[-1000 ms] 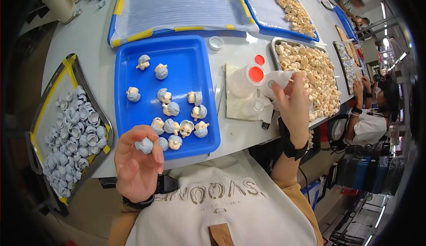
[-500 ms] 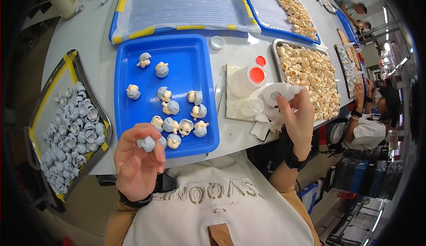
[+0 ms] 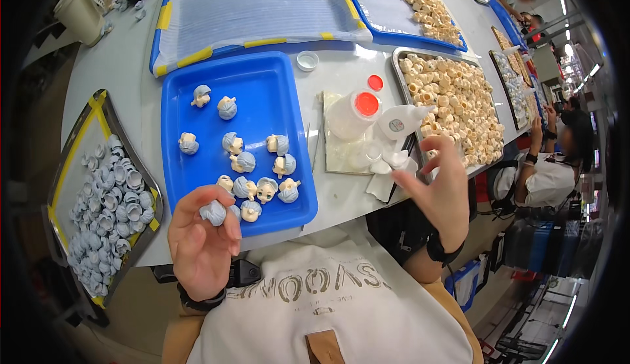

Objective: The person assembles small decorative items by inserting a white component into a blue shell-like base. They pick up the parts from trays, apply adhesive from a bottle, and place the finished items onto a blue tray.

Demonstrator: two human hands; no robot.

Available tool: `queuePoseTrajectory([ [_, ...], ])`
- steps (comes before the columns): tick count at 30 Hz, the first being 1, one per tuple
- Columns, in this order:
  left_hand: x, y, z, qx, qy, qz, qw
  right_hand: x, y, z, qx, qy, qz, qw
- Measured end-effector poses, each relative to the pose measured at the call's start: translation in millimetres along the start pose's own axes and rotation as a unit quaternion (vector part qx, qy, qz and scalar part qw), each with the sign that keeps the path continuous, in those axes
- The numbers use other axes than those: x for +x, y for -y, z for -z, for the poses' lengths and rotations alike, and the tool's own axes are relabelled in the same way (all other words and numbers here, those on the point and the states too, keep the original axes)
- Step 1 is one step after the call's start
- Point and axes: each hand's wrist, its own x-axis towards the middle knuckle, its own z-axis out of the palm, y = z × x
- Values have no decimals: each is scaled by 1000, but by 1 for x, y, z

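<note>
Near the front edge of the blue tray, my left hand is closed on a light-blue doll hair piece; whether a face part is joined to it is hidden. Several small doll heads with blue hair lie in that tray. My right hand is empty, thumb and fingers apart. Just beyond it, a white squeeze bottle leans on its side, its nozzle toward the metal tray. Beside the bottle are a translucent jar with a red centre and a small clear cup.
Loose blue hair shells fill a taped tray at left. Cream-coloured face parts fill a metal tray at right. Large lined trays stand at the back. A round clear lid lies on the table. A co-worker sits at right.
My right hand has let go of the squeeze bottle and drawn back toward me, its fingers spreading. My left hand still holds the hair piece. The whole view has shifted slightly.
</note>
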Motion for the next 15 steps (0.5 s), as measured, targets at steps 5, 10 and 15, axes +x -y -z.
queuePoseTrajectory([
  [5,0,0,-2,-5,8,1,1000,-2,-1,-13,-19,62,29,997],
  [10,-1,0,-2,-5,4,-8,1000,5,-15,-22,12,10,58,998],
  [15,-1,1,1,-2,-1,-15,1000,-1,-10,-6,39,-39,16,998],
])
